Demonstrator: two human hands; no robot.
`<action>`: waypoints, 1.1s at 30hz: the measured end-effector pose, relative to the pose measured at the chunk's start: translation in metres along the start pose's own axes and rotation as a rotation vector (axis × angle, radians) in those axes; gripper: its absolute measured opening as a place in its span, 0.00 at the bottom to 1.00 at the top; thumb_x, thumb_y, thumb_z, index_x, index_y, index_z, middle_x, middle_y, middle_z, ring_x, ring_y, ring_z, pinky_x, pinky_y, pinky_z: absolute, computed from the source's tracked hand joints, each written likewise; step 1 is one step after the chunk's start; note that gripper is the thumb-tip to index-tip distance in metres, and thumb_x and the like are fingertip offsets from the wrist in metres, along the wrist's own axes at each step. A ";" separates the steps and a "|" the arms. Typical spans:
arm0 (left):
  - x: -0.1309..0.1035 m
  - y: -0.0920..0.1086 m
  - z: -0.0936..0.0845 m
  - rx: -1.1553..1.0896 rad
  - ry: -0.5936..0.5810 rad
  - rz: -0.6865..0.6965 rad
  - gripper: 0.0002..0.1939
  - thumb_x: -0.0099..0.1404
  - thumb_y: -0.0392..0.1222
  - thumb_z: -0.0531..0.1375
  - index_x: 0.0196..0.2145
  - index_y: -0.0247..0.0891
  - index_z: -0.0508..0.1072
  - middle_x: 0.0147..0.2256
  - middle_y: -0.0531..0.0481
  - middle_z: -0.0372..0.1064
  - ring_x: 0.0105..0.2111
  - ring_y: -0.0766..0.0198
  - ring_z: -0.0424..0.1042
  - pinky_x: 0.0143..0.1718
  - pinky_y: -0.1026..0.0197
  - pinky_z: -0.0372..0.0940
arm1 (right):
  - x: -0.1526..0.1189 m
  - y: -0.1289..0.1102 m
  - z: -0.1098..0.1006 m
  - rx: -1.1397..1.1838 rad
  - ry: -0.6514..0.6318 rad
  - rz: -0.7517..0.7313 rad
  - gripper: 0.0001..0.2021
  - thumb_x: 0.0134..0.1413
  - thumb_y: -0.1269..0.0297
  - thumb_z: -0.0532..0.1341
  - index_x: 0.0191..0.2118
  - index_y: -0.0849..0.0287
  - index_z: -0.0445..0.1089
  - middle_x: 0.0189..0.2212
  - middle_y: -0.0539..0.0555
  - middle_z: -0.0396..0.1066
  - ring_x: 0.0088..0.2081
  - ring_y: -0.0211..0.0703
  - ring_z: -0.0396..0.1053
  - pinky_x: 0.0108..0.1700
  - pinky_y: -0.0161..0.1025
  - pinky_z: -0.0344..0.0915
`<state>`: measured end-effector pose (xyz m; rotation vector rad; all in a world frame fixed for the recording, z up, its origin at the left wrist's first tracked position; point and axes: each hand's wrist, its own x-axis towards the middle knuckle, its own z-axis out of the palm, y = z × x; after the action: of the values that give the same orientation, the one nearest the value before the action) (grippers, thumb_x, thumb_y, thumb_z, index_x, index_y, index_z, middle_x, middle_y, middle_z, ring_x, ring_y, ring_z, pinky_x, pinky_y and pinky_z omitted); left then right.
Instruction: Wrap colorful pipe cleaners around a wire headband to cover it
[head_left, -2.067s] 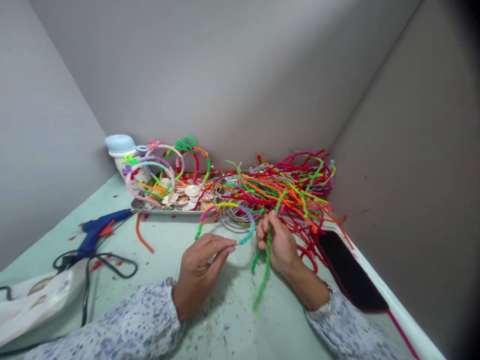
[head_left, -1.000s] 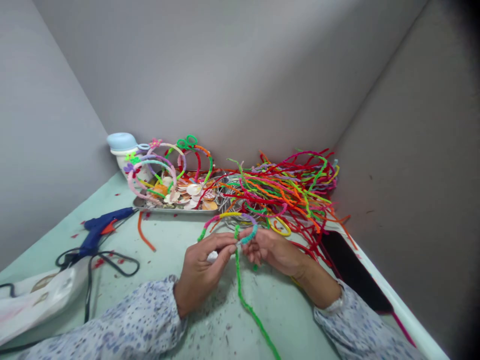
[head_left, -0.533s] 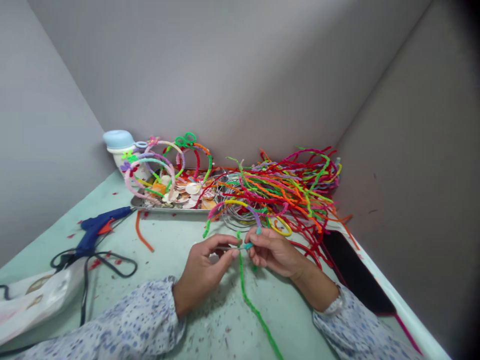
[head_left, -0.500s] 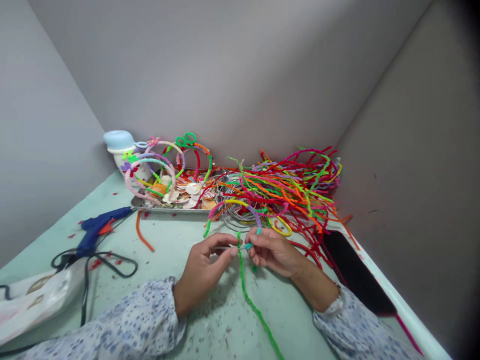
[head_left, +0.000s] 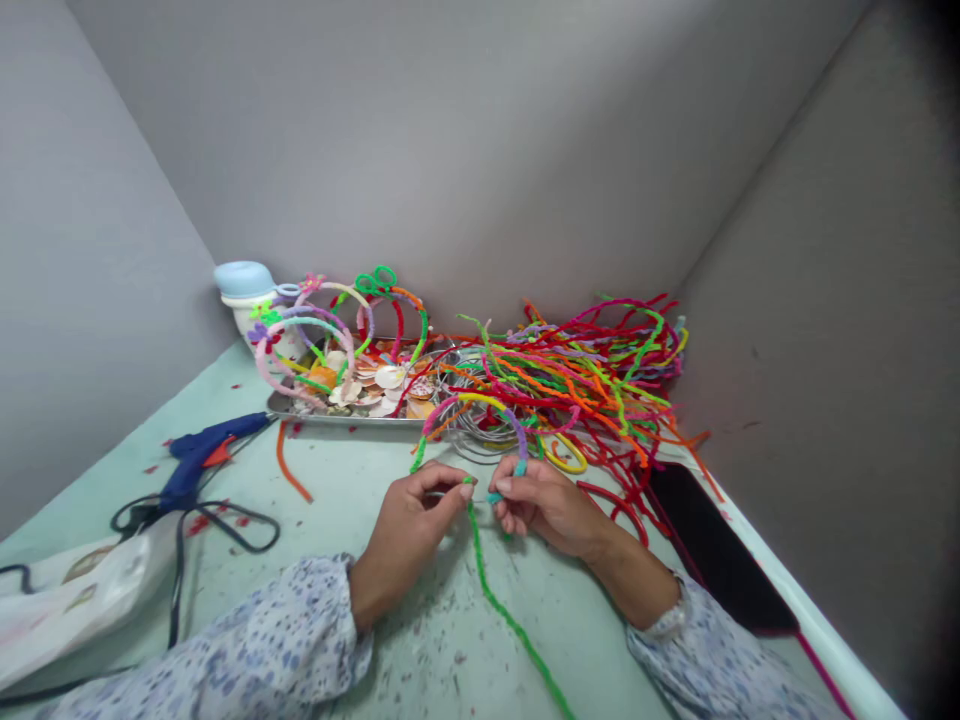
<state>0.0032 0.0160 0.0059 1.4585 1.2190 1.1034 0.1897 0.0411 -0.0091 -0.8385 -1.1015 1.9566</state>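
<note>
My left hand (head_left: 411, 530) is closed, with thumb and forefinger pinching the upper end of a long green pipe cleaner (head_left: 501, 610). The pipe cleaner trails down toward the front of the table. Opposite it, my right hand (head_left: 551, 505) grips the turquoise end of a pipe-cleaner-wrapped hoop (head_left: 484, 398). Pink, yellow and purple sections form its arch behind my hands, and its green end (head_left: 418, 457) is behind my left hand. A thin bit of wire seems to show in the small gap between my fingertips.
Finished hoops (head_left: 306, 320) and shells (head_left: 390, 377) lie in a metal tray (head_left: 352, 420) near a lidded cup (head_left: 246, 282). A pipe cleaner heap (head_left: 592, 360) covers wire coils (head_left: 480, 440). A blue glue gun (head_left: 199, 455), plastic bag (head_left: 97, 600) and phone (head_left: 712, 545) flank my hands.
My left hand has brought the green pipe cleaner's tip slightly left, between thumb and finger, away from the turquoise end. The hoop's arch stands a little higher. My right hand has barely moved.
</note>
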 end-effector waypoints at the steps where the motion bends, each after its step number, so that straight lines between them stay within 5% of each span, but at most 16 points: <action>1: 0.000 0.000 0.000 -0.011 -0.003 -0.028 0.09 0.58 0.43 0.62 0.34 0.35 0.76 0.30 0.49 0.73 0.28 0.65 0.69 0.30 0.65 0.64 | 0.000 0.000 0.000 -0.006 0.006 0.001 0.09 0.48 0.63 0.65 0.31 0.61 0.67 0.21 0.50 0.72 0.19 0.33 0.68 0.20 0.26 0.61; 6: 0.000 -0.001 0.000 -0.066 -0.059 -0.079 0.13 0.59 0.43 0.61 0.40 0.35 0.74 0.26 0.52 0.70 0.24 0.68 0.66 0.26 0.67 0.62 | 0.001 0.002 0.000 -0.042 0.012 -0.022 0.08 0.49 0.63 0.64 0.32 0.61 0.68 0.21 0.49 0.71 0.20 0.32 0.68 0.20 0.27 0.61; 27: 0.003 -0.005 -0.004 -0.043 -0.101 -0.120 0.12 0.61 0.47 0.60 0.27 0.35 0.74 0.21 0.54 0.65 0.22 0.69 0.62 0.25 0.66 0.57 | 0.002 0.004 -0.001 -0.129 -0.047 -0.078 0.08 0.54 0.62 0.62 0.33 0.62 0.68 0.27 0.54 0.75 0.26 0.37 0.73 0.24 0.30 0.63; 33: 0.005 -0.004 -0.004 0.199 -0.046 0.062 0.10 0.61 0.43 0.59 0.28 0.36 0.78 0.27 0.50 0.68 0.31 0.63 0.67 0.34 0.63 0.60 | 0.002 0.007 -0.003 -0.145 -0.044 -0.094 0.07 0.54 0.63 0.62 0.33 0.62 0.67 0.25 0.53 0.74 0.24 0.36 0.72 0.24 0.30 0.63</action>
<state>-0.0007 0.0213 0.0034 1.6728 1.2882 1.0058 0.1888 0.0414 -0.0167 -0.8075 -1.2977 1.8426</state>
